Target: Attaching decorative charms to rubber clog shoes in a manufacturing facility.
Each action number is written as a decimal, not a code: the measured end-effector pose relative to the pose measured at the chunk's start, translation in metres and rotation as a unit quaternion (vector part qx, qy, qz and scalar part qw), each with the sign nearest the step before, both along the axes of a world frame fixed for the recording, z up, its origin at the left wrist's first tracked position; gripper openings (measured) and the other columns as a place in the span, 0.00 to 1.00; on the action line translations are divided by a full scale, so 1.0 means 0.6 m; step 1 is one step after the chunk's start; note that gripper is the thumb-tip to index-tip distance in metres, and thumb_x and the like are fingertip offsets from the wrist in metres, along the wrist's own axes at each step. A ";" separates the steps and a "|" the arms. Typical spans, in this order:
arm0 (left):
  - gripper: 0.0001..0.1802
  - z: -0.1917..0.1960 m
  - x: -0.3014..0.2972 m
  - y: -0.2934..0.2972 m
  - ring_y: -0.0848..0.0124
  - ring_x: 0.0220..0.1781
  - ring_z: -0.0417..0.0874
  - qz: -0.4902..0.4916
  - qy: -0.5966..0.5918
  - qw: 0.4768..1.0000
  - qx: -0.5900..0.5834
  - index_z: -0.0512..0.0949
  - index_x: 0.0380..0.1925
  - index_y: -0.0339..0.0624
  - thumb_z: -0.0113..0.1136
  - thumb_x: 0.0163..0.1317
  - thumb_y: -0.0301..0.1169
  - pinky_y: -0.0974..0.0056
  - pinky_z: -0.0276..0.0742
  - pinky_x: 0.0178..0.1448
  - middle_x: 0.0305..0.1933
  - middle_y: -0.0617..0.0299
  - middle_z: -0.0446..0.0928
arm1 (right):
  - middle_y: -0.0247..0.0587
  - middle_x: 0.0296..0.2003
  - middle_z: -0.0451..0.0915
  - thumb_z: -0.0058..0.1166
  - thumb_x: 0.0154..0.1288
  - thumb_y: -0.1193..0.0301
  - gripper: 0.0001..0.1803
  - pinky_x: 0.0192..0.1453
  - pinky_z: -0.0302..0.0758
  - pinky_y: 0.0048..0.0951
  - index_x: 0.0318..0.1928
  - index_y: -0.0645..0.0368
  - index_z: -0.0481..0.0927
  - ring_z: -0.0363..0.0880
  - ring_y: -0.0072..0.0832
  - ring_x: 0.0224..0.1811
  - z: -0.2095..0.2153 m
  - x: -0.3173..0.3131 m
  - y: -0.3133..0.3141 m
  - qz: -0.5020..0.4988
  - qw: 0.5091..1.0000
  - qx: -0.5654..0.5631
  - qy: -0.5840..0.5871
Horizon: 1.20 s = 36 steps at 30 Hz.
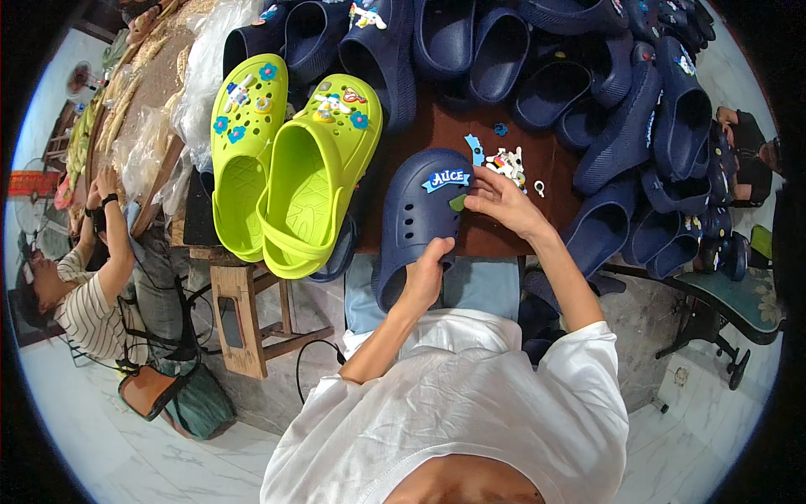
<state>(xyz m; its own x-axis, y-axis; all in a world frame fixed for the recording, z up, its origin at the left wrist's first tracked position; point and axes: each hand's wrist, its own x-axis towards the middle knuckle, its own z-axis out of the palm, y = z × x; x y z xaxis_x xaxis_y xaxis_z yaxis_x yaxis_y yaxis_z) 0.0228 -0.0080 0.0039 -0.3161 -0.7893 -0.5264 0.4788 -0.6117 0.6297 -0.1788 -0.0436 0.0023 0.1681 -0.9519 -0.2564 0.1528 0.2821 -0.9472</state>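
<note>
A pair of lime-green clogs (pixel 308 189) is seen at ten o'clock from a navy clog (pixel 413 212), clamped at six o'clock by the left hand (pixel 422 281). At two, multicoloured charms (pixel 507 161) are heaped; at three, a small green piece (pixel 457 202) is pinched by the right hand (pixel 506 205).

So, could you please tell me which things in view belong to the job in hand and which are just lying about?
Job in hand:
navy clog, in the left hand
green piece, by the right hand
loose charms, probably

Apparently just lying about:
clear plastic
wooden frame
rolling chair
</note>
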 end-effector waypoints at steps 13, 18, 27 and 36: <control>0.13 0.014 0.006 0.012 0.75 0.40 0.74 -0.089 -0.157 0.982 -0.063 0.77 0.40 0.38 0.59 0.58 0.32 0.68 0.70 0.46 0.40 0.65 0.76 | 0.43 0.58 0.70 0.62 0.62 0.71 0.36 0.63 0.69 0.30 0.66 0.64 0.59 0.71 0.27 0.59 0.002 0.031 0.022 -0.029 0.999 0.033 -0.006; 0.11 0.002 -0.003 0.007 0.74 0.39 0.73 -0.081 -0.136 0.987 -0.025 0.75 0.38 0.39 0.59 0.58 0.33 0.68 0.69 0.44 0.37 0.64 0.73 | 0.45 0.57 0.70 0.61 0.63 0.70 0.35 0.64 0.68 0.30 0.66 0.66 0.59 0.72 0.27 0.56 -0.007 0.031 0.025 -0.055 0.997 0.019 0.040; 0.19 0.023 -0.002 -0.026 0.70 0.53 0.77 0.016 0.127 0.988 0.084 0.72 0.52 0.35 0.56 0.60 0.26 0.65 0.71 0.61 0.51 0.59 0.77 | 0.52 0.59 0.67 0.60 0.64 0.65 0.32 0.61 0.70 0.40 0.66 0.58 0.65 0.72 0.46 0.58 0.048 0.057 0.030 -0.098 0.881 -0.264 0.380; 0.23 0.016 0.011 -0.024 0.68 0.57 0.77 -0.024 0.123 0.992 0.031 0.70 0.57 0.35 0.59 0.62 0.28 0.63 0.68 0.65 0.55 0.57 0.76 | 0.49 0.57 0.70 0.52 0.68 0.68 0.22 0.65 0.66 0.38 0.61 0.57 0.71 0.70 0.44 0.61 0.044 0.048 0.013 -0.047 0.886 -0.243 0.393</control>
